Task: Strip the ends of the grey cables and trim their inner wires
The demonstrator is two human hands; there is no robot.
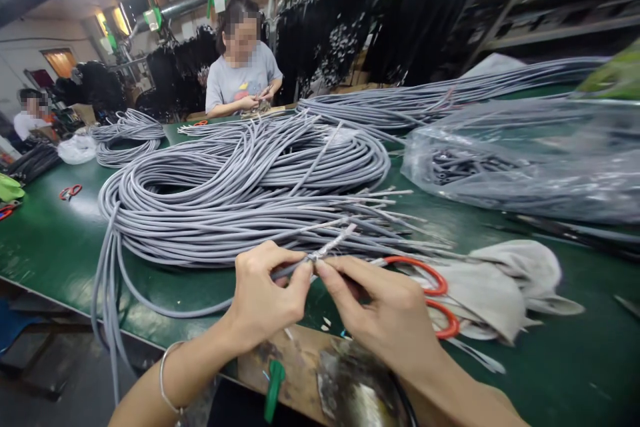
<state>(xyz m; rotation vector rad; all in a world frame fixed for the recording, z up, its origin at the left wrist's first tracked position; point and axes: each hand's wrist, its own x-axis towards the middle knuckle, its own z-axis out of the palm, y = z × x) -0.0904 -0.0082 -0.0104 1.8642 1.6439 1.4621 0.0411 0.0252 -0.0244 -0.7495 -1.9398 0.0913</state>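
My left hand (pixel 265 293) pinches a grey cable (pixel 287 271) just behind its stripped end. My right hand (pixel 385 313) pinches the foil and bare wires (pixel 333 247) that stick out of that end. Both hands hover above the near edge of the green table (pixel 55 247). Red-handled scissors (pixel 435 293) lie right behind my right hand. A big coil of grey cables (pixel 240 193) lies beyond my hands, with several stripped ends pointing right.
A grey cloth (pixel 505 280) lies right of the scissors. A clear plastic bag of dark parts (pixel 525 153) fills the right side. More cable bundles (pixel 130 137) lie farther back. A person in a grey shirt (pixel 243 77) works at the far side; another person (pixel 30 117) sits far left.
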